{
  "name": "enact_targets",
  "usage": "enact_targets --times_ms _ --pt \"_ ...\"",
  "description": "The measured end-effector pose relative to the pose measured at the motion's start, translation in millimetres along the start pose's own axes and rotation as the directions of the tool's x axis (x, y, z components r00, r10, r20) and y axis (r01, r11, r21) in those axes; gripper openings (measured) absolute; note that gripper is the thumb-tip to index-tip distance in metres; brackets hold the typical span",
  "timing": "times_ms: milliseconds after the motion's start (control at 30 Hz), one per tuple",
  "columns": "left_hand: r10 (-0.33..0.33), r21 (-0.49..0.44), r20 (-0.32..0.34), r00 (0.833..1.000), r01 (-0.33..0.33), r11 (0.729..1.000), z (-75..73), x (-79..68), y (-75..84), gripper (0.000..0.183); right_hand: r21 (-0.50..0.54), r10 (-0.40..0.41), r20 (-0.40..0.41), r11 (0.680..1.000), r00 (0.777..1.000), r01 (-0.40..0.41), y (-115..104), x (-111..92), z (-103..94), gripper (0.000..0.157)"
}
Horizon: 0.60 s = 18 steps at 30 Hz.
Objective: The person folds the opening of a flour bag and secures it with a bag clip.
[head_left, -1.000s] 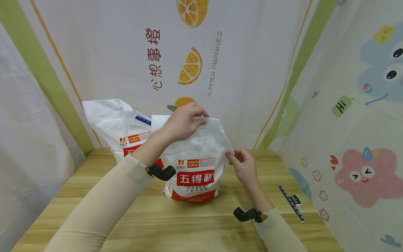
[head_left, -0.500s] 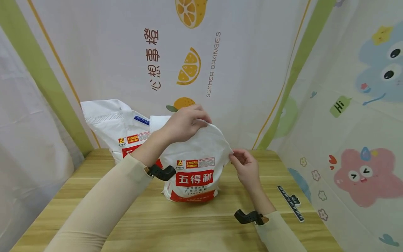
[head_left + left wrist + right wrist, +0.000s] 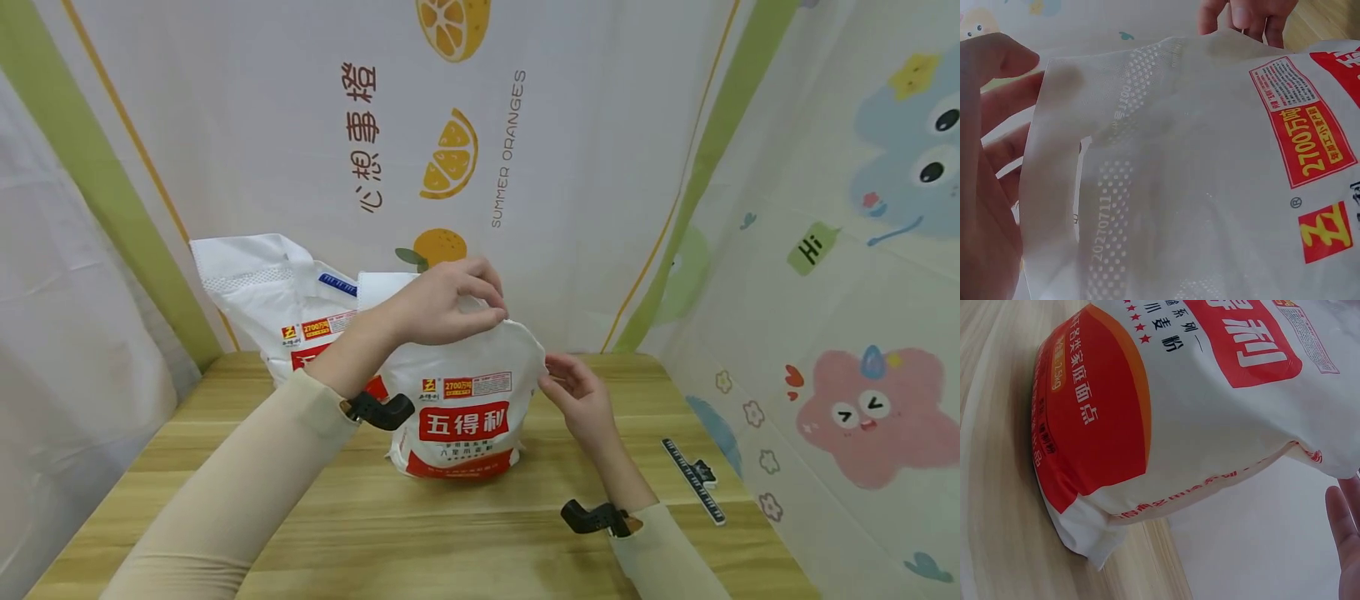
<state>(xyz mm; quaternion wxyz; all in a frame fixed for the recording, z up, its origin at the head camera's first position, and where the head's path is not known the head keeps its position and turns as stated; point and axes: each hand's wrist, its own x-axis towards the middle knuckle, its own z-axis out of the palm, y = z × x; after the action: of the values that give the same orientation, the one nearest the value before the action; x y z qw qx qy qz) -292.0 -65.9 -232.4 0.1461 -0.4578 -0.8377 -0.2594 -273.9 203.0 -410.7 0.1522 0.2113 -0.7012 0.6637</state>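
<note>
A white and red flour bag (image 3: 463, 425) stands upright on the table. My left hand (image 3: 453, 304) is over its top edge. In the left wrist view, the left fingers (image 3: 1007, 147) pass behind the top flap with its slot, while the thumb (image 3: 1013, 59) lies just off the corner. My right hand (image 3: 583, 398) is at the bag's upper right side, fingertips right at the edge. The right wrist view has the right thumb (image 3: 1342, 519) apart from the bag, with another finger close to its edge.
A second flour bag (image 3: 258, 292) stands behind on the left, its top leaning left, with a blue strip (image 3: 337, 284) near its top. A long black-and-white strip with a black clip (image 3: 693, 482) lies on the wooden table (image 3: 420, 542) at right. Printed curtains enclose the table.
The bag's upper right edge has dropped and rounded. My left thumb has shifted right and down toward the corner; my right fingers have loosened from the edge they pinched. The rear bag stays put.
</note>
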Motion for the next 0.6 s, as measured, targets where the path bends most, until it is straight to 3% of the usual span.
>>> enact_targets --times_ms 200,400,600 --pt "-0.011 0.134 -0.008 1.000 0.012 0.991 6.2 2.9 4.0 0.029 0.031 -0.012 0.049 0.999 0.999 0.010 -0.9 -0.4 1.6 0.030" --pt "-0.029 0.340 0.020 0.999 0.020 0.940 9.0 4.1 6.8 0.030 -0.080 0.026 0.051 0.997 0.998 -0.022 -0.9 1.1 4.8 0.030" --pt "-0.081 0.417 0.050 0.995 0.053 0.907 9.0 5.3 5.9 0.034 -0.113 0.053 0.025 0.992 0.998 -0.050 0.4 5.5 8.4 0.028"
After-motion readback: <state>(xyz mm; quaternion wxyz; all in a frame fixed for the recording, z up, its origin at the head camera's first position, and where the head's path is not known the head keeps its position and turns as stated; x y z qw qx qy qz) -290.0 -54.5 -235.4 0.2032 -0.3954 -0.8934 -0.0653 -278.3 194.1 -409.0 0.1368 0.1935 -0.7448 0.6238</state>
